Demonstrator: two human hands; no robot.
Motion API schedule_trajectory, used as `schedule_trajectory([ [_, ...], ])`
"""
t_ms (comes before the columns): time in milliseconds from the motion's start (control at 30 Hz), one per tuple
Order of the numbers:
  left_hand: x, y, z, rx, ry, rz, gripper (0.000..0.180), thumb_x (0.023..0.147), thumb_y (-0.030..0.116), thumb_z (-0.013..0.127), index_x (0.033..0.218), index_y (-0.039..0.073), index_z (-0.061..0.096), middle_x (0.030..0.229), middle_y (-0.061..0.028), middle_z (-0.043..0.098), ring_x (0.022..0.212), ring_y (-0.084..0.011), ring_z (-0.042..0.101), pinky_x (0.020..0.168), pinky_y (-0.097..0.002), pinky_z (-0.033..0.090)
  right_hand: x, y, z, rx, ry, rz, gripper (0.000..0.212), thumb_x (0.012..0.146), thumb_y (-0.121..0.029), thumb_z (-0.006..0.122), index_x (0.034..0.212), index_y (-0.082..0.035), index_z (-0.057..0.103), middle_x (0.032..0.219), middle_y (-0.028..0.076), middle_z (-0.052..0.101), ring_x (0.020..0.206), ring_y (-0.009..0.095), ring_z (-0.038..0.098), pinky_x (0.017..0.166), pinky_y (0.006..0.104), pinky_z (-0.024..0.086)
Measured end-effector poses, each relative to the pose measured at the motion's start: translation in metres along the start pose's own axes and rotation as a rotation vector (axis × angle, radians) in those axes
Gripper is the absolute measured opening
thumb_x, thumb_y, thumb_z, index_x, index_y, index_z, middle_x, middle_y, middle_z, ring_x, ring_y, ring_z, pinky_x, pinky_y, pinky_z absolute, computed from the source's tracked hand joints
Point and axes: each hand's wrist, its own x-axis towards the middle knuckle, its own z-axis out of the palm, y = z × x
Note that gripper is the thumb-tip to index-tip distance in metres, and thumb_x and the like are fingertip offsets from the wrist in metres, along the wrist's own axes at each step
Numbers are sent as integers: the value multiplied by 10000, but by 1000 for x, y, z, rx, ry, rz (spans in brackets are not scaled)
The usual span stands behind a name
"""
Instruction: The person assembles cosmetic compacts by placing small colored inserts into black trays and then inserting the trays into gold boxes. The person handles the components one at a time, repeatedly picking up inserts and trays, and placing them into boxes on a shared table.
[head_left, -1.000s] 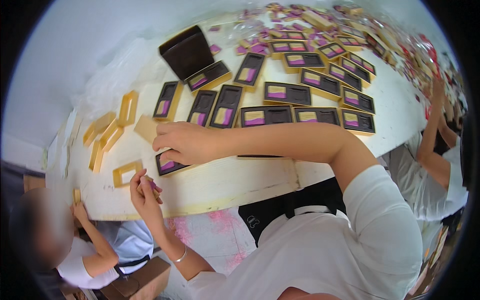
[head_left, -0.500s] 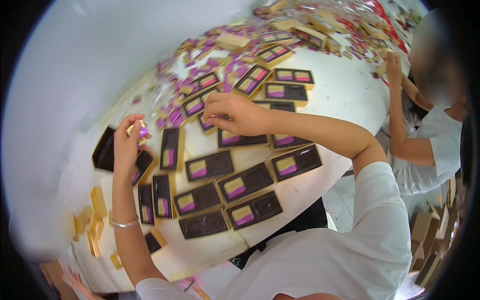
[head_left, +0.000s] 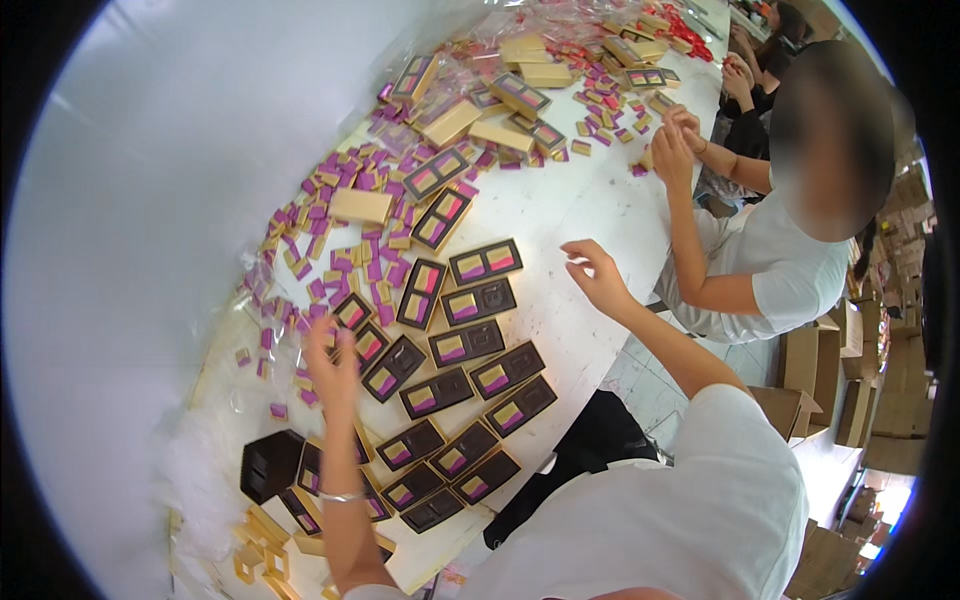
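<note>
My left hand [head_left: 332, 365] reaches over the left side of the table, beside a heap of small purple-and-gold wrapped pieces [head_left: 345, 258]. Its fingers are curled, and what lies in them is too small to make out. My right hand [head_left: 598, 282] hovers over the table's right part, fingers apart, holding nothing. Between my hands lie several gold-edged boxes with dark inserts; one box [head_left: 486, 262] contains purple-gold and pink pieces. Nearer me, a dark box [head_left: 410, 443] has one purple-gold piece in its left part. One dark insert [head_left: 434, 511] shows no piece.
A dark hexagonal tray [head_left: 270, 465] sits at the left, above gold box sleeves [head_left: 262, 545]. Closed gold boxes [head_left: 452, 123] and clear plastic lie farther back. Across the right table edge a co-worker in a white shirt [head_left: 775, 265] works with both hands. Cardboard cartons [head_left: 800, 360] stand behind.
The view has swung to the right and farther up the table. My right hand has left the boxes and moved rightward. My left hand has moved from near the dark tray toward the wrapped pieces.
</note>
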Motion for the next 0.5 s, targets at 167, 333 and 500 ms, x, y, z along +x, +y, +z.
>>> schedule_trajectory([
  [167, -37, 87, 99, -87, -127, 85, 215, 807, 127, 604, 1010, 58, 595, 1154, -148, 505, 1124, -305, 446, 955, -396, 336, 84, 85, -27, -1, 184, 83, 335, 809, -1, 560, 1142, -31, 526, 1152, 98, 513, 1033, 209, 514, 847, 309, 452],
  [333, -44, 150, 204, -178, -255, -74, 180, 789, 75, 613, 966, 49, 606, 1151, -129, 506, 1118, -302, 450, 961, -390, 342, 253, 145, -52, -181, 342, -117, 307, 798, -25, 545, 1103, -4, 530, 1132, 188, 532, 1077, 344, 497, 907, 371, 405],
  [500, 15, 196, 251, -183, -289, -89, 180, 783, 38, 611, 963, 41, 606, 1112, -132, 539, 1090, -283, 488, 928, -368, 374, 406, 201, -85, -235, 465, -51, 305, 842, -137, 515, 1110, 5, 540, 1089, 207, 554, 1021, 347, 526, 882, 386, 409],
])
